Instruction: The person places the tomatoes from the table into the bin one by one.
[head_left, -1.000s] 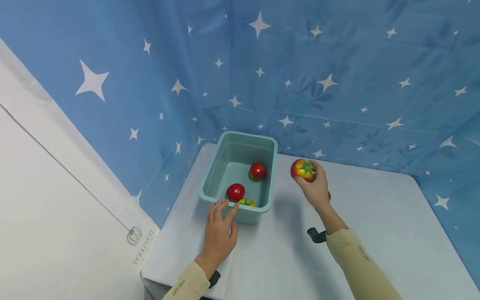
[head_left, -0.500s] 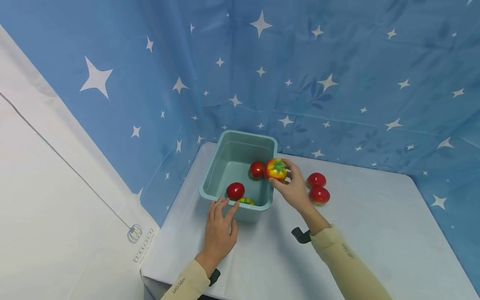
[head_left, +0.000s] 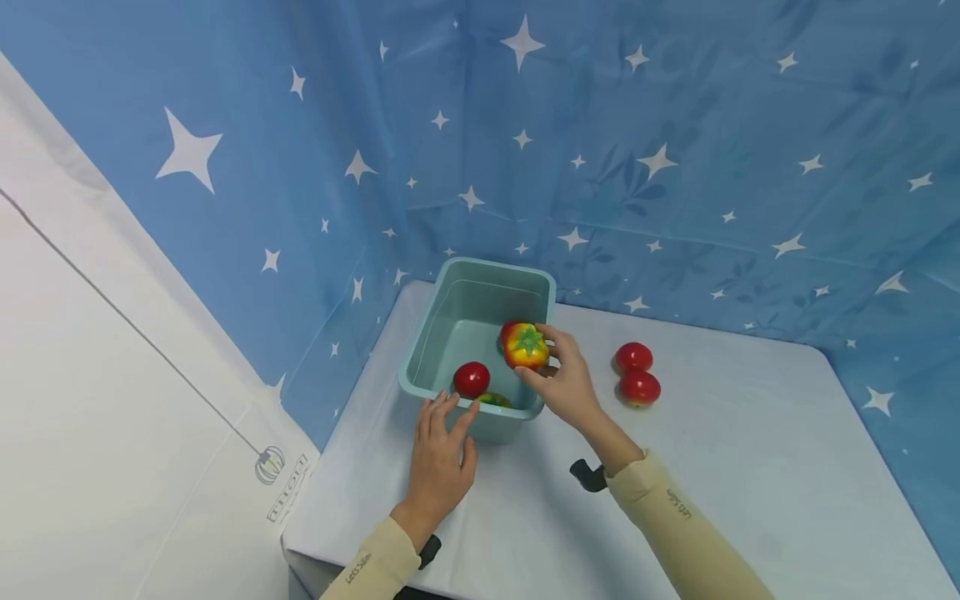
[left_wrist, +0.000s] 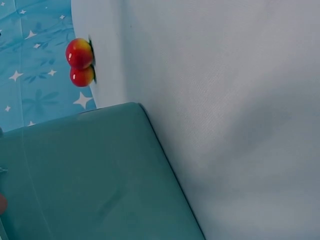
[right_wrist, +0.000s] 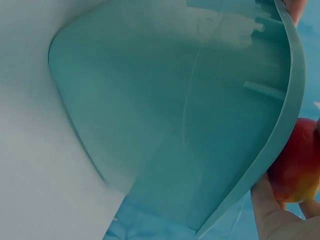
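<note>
Your right hand (head_left: 567, 382) grips the yellow-red fruit (head_left: 527, 347) over the bin (head_left: 498, 428), apparently placing it; lower before releasing. Left hand (head_left: 438, 462): relaxed.

A star-printed blue curtain (head_left: 585, 137) behind a white-covered table (head_left: 750, 433) shows a draped corner, wider room unclear.

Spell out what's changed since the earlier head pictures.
The right hand has carried its fruit left, from above the table to over the bin, without letting go. The two red fruits on the table now show fully. Unchanged: the left hand at the near rim, the bin's place.
</note>
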